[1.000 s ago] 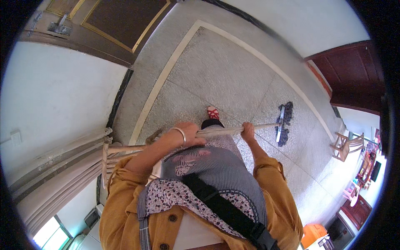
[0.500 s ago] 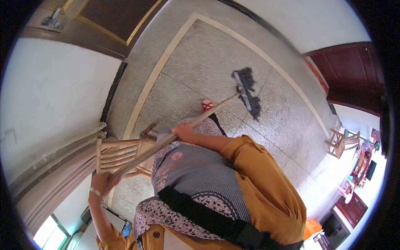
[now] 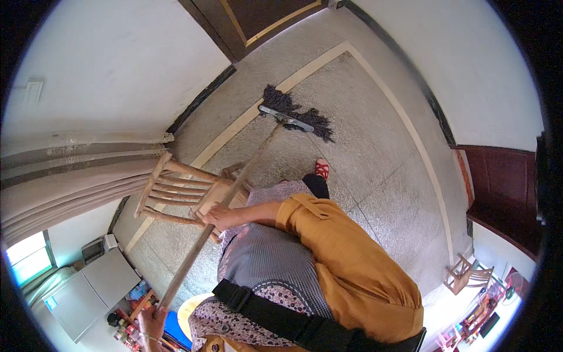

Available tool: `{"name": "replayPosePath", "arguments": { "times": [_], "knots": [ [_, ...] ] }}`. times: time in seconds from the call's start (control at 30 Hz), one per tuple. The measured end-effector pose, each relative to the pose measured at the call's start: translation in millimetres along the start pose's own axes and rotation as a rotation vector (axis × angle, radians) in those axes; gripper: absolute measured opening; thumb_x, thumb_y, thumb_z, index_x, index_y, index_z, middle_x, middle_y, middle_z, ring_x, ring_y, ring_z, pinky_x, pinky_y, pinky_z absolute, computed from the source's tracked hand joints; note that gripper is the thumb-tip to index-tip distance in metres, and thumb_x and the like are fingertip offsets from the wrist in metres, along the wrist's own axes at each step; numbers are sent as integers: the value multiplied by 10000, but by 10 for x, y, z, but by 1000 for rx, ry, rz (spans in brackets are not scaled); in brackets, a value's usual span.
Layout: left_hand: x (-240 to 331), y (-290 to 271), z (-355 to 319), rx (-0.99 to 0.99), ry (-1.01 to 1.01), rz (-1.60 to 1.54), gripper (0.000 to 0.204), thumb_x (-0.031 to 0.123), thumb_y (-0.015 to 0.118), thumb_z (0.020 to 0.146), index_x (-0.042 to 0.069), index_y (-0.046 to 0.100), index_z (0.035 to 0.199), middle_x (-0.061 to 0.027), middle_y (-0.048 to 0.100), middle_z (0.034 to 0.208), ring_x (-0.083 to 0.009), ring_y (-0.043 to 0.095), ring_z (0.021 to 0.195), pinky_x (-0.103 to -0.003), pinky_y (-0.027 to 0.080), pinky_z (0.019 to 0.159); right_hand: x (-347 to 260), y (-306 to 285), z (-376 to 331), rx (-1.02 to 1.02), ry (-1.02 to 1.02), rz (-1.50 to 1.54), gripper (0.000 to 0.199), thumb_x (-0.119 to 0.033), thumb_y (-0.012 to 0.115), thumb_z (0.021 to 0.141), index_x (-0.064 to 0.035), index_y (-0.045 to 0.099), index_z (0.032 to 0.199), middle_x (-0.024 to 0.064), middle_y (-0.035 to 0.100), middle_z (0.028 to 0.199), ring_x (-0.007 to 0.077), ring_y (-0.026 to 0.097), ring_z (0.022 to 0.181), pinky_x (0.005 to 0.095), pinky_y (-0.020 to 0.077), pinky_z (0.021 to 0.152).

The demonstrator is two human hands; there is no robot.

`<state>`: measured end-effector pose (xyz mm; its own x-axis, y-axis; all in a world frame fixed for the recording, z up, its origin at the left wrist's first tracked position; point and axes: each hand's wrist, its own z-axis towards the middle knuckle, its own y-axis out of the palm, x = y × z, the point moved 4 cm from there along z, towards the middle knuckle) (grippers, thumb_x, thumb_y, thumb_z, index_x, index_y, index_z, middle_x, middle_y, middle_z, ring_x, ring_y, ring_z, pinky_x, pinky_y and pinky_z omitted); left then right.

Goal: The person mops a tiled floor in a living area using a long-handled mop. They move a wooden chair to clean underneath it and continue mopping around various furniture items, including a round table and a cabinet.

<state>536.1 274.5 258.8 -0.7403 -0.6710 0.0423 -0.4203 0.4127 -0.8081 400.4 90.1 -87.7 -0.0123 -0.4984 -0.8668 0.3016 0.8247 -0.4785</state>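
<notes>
A string mop with dark grey strands point(image 3: 299, 111) and a metal bar lies spread on the floor, at the upper middle of the view. Its long wooden handle point(image 3: 190, 256) slopes down to the lower left. My right hand point(image 3: 218, 217) is wrapped round the middle of that handle, in front of my apron. Lower down, near the handle's top end, my left hand point(image 3: 151, 324) grips it too, a light band on the wrist. The strands touch the pale stripe point(image 3: 243, 122) in the floor.
A wooden chair point(image 3: 179, 196) stands close on my left, beside the handle. Dark-edged white walls point(image 3: 129, 88) and a brown door point(image 3: 258, 17) bound the floor ahead. On the right are a dark red wooden piece point(image 3: 498, 193) and another chair point(image 3: 466, 276). A fridge point(image 3: 88, 290) stands lower left.
The mop head has swept left across the floor to the stripe. Both hands have shifted with the handle, the left one lower. My view has turned, and the handle stands steeper.
</notes>
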Motion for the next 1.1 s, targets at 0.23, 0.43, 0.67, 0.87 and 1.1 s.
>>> {"name": "replayPosePath", "arguments": {
  "times": [0.23,0.43,0.67,0.87,1.1],
  "knots": [
    [688,179,125,81,38,-154,448,350,634,736,-15,500,515,-5,387,405,-62,344,394,-272,265,360,275,-299,-301,119,-94,-94,140,-173,567,611,-89,531,717,104,555,660,300,563,706,442,382,658],
    [1305,604,798,-45,-12,-355,360,306,643,746,-31,579,637,-18,461,481,-54,394,476,-251,334,412,1114,-1189,-627,100,83,-282,134,-131,615,558,-96,520,645,84,546,648,295,561,698,437,400,671],
    [3332,1297,1939,-94,311,-343,293,281,596,785,-1,614,864,-161,615,697,-211,589,605,-334,446,575,2912,-2894,-1583,200,378,-527,183,-108,657,550,-85,520,668,118,534,695,314,533,719,417,410,657],
    [4948,1432,2708,-73,593,-258,468,375,563,777,34,521,1095,-232,591,805,-395,568,766,-423,450,661,3677,-4486,-2077,379,845,-820,203,-49,592,606,-43,583,809,125,545,869,310,483,976,397,393,856],
    [4497,812,3055,-141,503,-234,441,329,523,808,37,491,1137,-247,584,821,-390,568,772,-419,451,681,3735,-4133,-1439,308,880,-914,289,-116,564,664,-34,568,941,164,499,1097,317,372,1151,381,288,986]
  ]
}}
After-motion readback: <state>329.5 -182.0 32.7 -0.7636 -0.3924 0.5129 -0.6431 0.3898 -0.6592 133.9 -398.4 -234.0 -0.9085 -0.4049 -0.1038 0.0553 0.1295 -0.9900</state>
